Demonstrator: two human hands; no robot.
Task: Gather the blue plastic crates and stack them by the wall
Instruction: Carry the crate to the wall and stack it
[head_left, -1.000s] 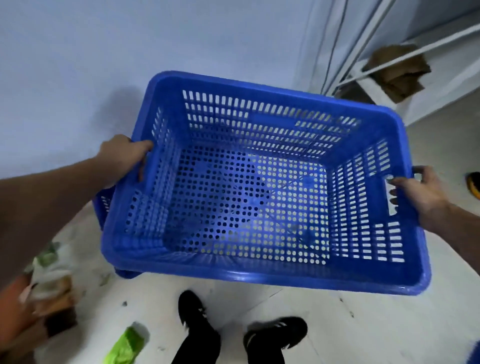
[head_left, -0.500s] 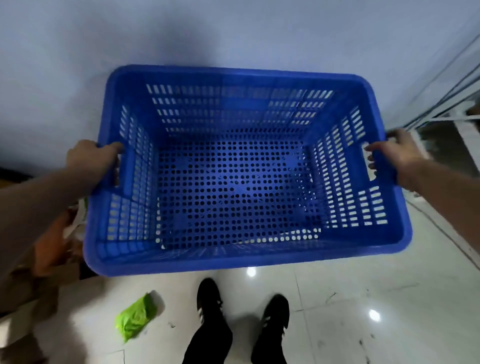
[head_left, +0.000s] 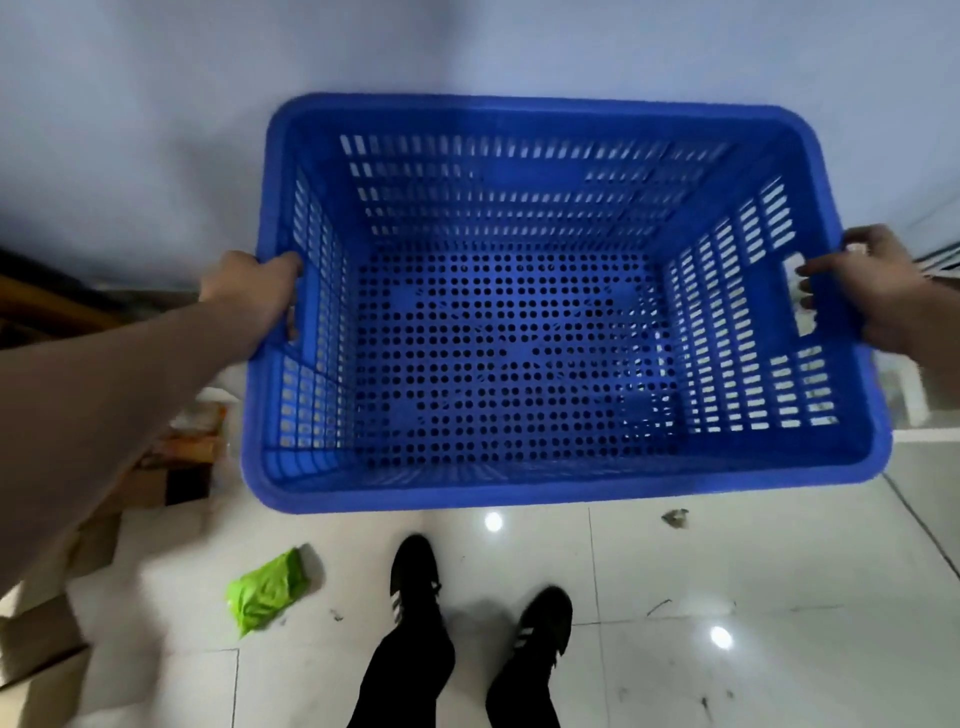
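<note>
Since the blue plastic crate (head_left: 519, 332) hangs between both hands with its long axis running left to right, parallel to the wall (head_left: 156, 104), the set-down turns on keeping that axis square to the wall. The left hand (head_left: 249, 293) is clamped on the left short end, fingers curled under the rim at the handle slot. The right hand (head_left: 872, 291) is clamped on the right short end, fingertips poking through the handle cutout. Crate sits straight ahead of the body, open side up, empty, held clear of the tiled floor (head_left: 675, 597), above and just beyond the black shoes (head_left: 415, 577). Far long side looks close to the wall; can't tell whether it touches. The two hands sit at roughly equal reach, right end maybe slightly lower in view, so neither is clearly nearer the wall. No other crate shows under this one through the perforated base, so my read is it starts the stack or goes straight down onto the floor. Clutter to watch: cardboard boxes (head_left: 156, 478) just left of the left end, a crumpled green bag (head_left: 265, 590) on the tiles near the left foot. Lower evenly, both ends together, long side flush to the wall.
</note>
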